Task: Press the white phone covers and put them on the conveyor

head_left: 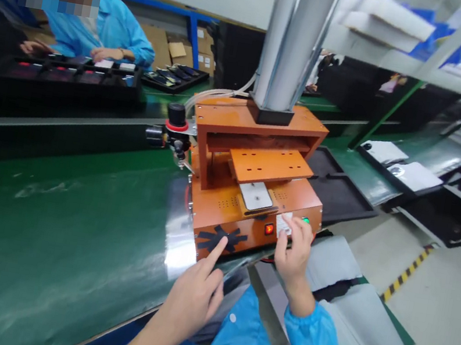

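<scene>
An orange press machine (256, 218) stands on the bench in front of me. Under its raised orange plate (269, 164) lies a flat white piece (255, 195) with a dark rim, resting on the lower bed. My left hand (195, 293) points its index finger at the black tape strips (221, 239) on the machine's front left; its other fingers are loosely curled and hold nothing. My right hand (294, 251) is at the front right, fingers bent and apart, beside a white label (284, 224) and a green button (305, 221). A red lit switch (269, 229) sits between the hands.
A black air regulator (175, 131) juts from the machine's left side. Black trays (342, 194) lie behind it to the right, and grey sheets (358, 320) lie at the lower right. Across the bench, a person in a blue smock (121, 30) works at a black tray (64, 80).
</scene>
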The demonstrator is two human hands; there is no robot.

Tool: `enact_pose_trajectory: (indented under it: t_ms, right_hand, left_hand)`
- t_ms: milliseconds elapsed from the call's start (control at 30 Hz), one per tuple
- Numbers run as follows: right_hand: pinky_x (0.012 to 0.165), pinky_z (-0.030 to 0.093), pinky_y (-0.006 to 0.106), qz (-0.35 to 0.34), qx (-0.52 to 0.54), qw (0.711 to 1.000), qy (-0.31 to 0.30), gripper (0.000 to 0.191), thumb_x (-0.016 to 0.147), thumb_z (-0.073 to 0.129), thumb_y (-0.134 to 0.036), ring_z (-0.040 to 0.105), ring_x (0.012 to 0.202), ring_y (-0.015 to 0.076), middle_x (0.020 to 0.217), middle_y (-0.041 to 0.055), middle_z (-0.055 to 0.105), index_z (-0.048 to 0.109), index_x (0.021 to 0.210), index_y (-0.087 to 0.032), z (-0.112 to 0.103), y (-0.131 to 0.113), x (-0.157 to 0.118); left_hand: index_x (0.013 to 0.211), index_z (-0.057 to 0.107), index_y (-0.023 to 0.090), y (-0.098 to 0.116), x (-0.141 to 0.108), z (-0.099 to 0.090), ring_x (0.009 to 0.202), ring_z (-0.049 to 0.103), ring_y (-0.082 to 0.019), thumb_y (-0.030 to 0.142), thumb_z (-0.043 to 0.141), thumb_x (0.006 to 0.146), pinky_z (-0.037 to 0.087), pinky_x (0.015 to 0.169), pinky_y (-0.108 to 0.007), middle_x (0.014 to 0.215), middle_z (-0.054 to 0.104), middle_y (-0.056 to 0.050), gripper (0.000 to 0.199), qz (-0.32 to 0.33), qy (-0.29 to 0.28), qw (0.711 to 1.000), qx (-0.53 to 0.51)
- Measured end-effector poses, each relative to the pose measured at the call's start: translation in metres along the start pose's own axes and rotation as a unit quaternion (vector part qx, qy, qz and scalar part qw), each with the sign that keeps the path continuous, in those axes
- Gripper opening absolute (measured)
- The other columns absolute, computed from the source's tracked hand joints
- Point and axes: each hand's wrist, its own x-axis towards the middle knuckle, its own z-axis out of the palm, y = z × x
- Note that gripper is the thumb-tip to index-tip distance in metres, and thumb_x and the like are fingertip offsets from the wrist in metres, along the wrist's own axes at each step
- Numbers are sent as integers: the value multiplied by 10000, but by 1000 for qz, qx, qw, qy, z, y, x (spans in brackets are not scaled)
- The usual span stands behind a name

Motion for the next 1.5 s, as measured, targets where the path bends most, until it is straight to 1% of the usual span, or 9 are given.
enact_pose_trajectory:
  t_ms: [167, 400, 533, 633, 767, 867, 1100, 1300, 1500]
  right_hand:
    - [976, 523, 528, 88, -46, 993, 58, 473, 986, 456, -235, 579, 1096, 285, 1173, 146, 592, 561, 1445, -198, -9, 51, -58]
    - [1017, 496, 560, 86, -14, 996, 5, 522, 947, 406, -164, 565, 1106, 307, 1155, 144, 578, 581, 1432, -240, -11, 82, -39]
    - [890, 556, 493, 96, 65, 993, 6, 414, 985, 448, -322, 618, 969, 303, 1142, 119, 612, 540, 1388, -313, -37, 37, -62]
    - [660, 610, 374, 74, 159, 979, -101, 462, 934, 474, -622, 676, 786, 248, 997, 55, 664, 570, 1248, -298, -51, -33, -113]
    - [693, 643, 355, 211, 225, 935, -177, 429, 981, 456, -574, 734, 850, 227, 1045, 13, 730, 470, 1337, -337, -41, -84, -175]
    - [680, 639, 359, 273, 72, 952, -121, 340, 1024, 409, -432, 743, 888, 238, 1071, 5, 754, 462, 1354, -375, -57, -39, -202]
    - [711, 564, 351, 346, -197, 908, -129, 271, 954, 480, -354, 699, 826, 259, 951, 104, 726, 630, 1111, -191, -160, 132, -266]
    - [921, 542, 389, 306, -262, 883, -239, 293, 876, 529, -241, 660, 1017, 274, 1038, 131, 702, 642, 1141, -185, -150, 157, -314]
    - [1099, 386, 527, 293, -342, 860, -241, 599, 929, 561, -371, 457, 1370, 372, 1482, 221, 502, 441, 1472, -148, -144, 154, -321]
  left_hand:
    - [723, 529, 189, 0, -5, 5, 642, 621, -164, 138, 474, 960, 531, 634, -385, 1657, 336, -224, 248, 12, 18, 998, 51]
    - [715, 505, 202, 4, -1, 2, 542, 558, -128, 174, 483, 963, 472, 549, -345, 1610, 439, -202, 251, -2, 9, 995, 104]
    - [890, 590, 202, 8, -14, -11, 873, 685, -207, 189, 485, 986, 560, 760, -350, 1428, 581, -174, 143, -12, 38, 997, -66]
    - [1094, 615, 213, 16, -26, -6, 1047, 665, -221, 195, 483, 1002, 572, 866, -333, 1181, 631, -124, 161, -43, 54, 976, -209]
    - [1183, 642, 229, 34, -32, 20, 1033, 690, -212, 233, 508, 1016, 604, 867, -316, 1155, 650, -106, 214, -10, -40, 954, -296]
    - [1349, 599, 235, 33, -33, 30, 1024, 716, -218, 302, 557, 1009, 625, 872, -331, 1289, 632, -132, 349, 10, -89, 956, -278]
    - [1206, 679, 236, -16, -49, 26, 1096, 693, -214, 289, 567, 1009, 585, 943, -330, 1252, 660, -95, 232, 19, -10, 978, -208]
    - [1174, 699, 228, -17, -62, 37, 1081, 688, -192, 211, 583, 1000, 562, 945, -307, 1217, 672, -82, 210, 63, 9, 978, -200]
    - [1176, 702, 219, -11, -65, 35, 1086, 676, -183, 164, 586, 991, 562, 953, -290, 1195, 674, -87, 225, 86, 1, 974, -211]
